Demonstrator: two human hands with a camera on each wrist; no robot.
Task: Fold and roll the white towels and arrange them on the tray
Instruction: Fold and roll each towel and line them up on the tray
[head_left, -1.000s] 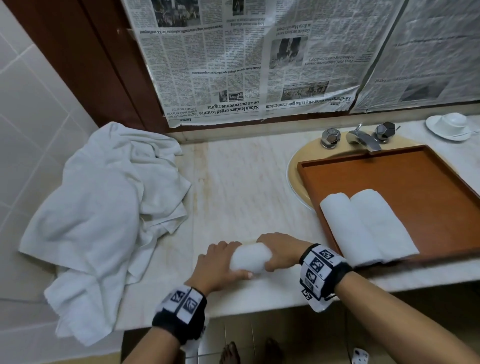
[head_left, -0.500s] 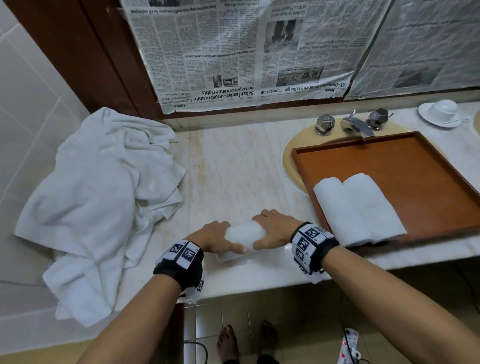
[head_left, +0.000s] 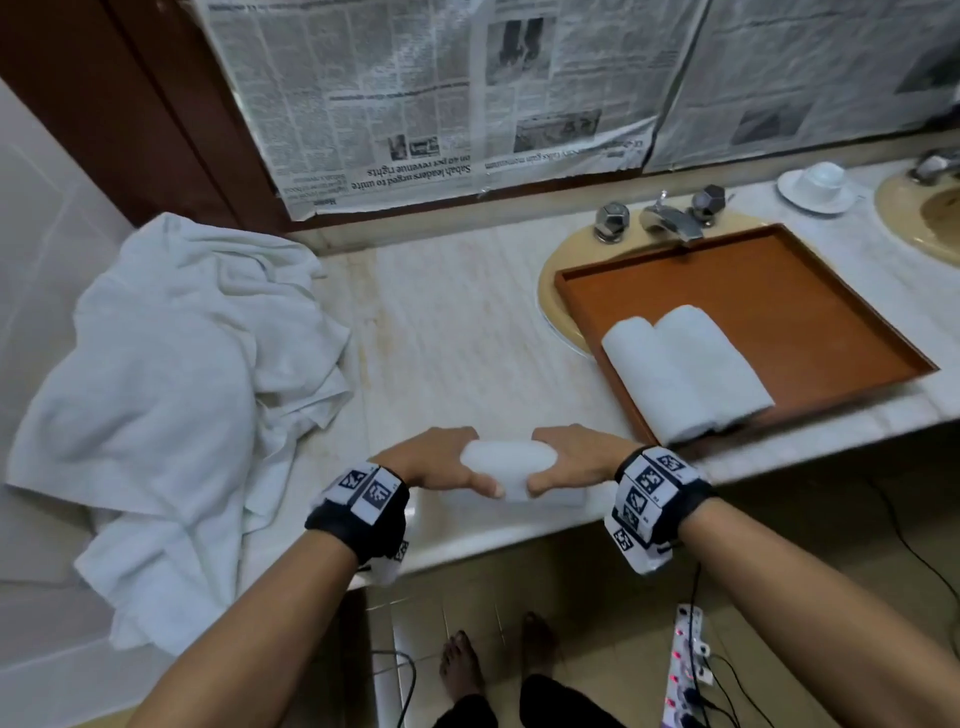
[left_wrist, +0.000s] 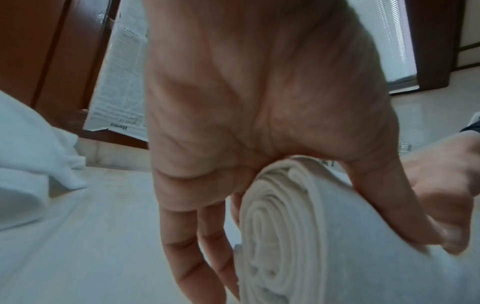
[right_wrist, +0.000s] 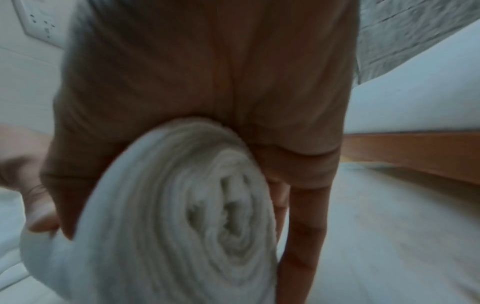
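Two rolled towels (head_left: 685, 371) already lie touching on the tray (head_left: 810, 312) beyond the right hand (head_left: 574, 457), which with the left hand (head_left: 434, 460) grips a third roll (head_left: 508, 462) on the tabletop (head_left: 457, 332), while a crumpled pile (head_left: 176, 374) waits past the left hand.

the rolled towel (head_left: 508, 460) now shows more of its middle between the left hand (head_left: 435, 460) and the right hand (head_left: 581, 457), which have spread toward its ends since a second ago. a flat tail of cloth that lay under the roll half a second ago is nearly taken up.
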